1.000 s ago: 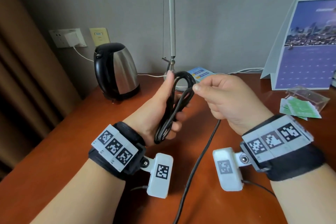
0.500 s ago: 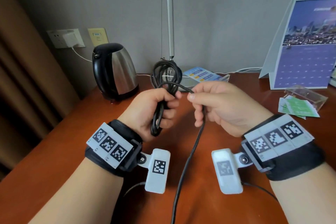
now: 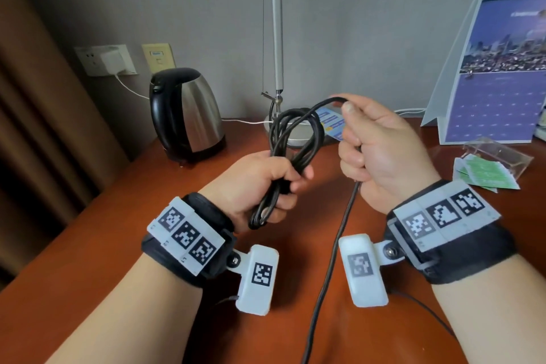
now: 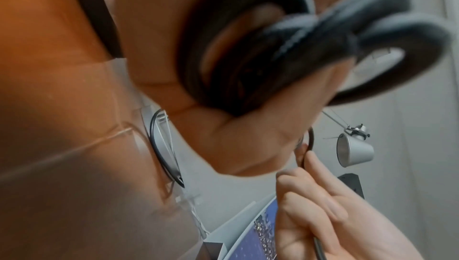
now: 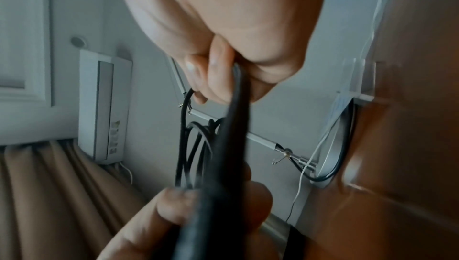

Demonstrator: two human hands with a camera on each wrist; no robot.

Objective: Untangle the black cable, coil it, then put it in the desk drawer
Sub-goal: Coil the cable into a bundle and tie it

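Black cable [image 3: 295, 139] loops are bunching in the left hand [image 3: 260, 183], fist clamped round them; right hand [image 3: 381, 151], pinching the strand, is lifting it higher than half a second ago, laying another turn. Tail is trailing over bench [image 3: 88, 245].

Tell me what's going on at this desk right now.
A person is coiling a black cable over a wooden desk. The left hand grips a bundle of loops, while the right hand holds the free length, raised beside the bundle as if to lay on another loop. The rest of the cable trails down toward the person, so coiling isn't finished. No drawer is in view. A kettle stands behind.
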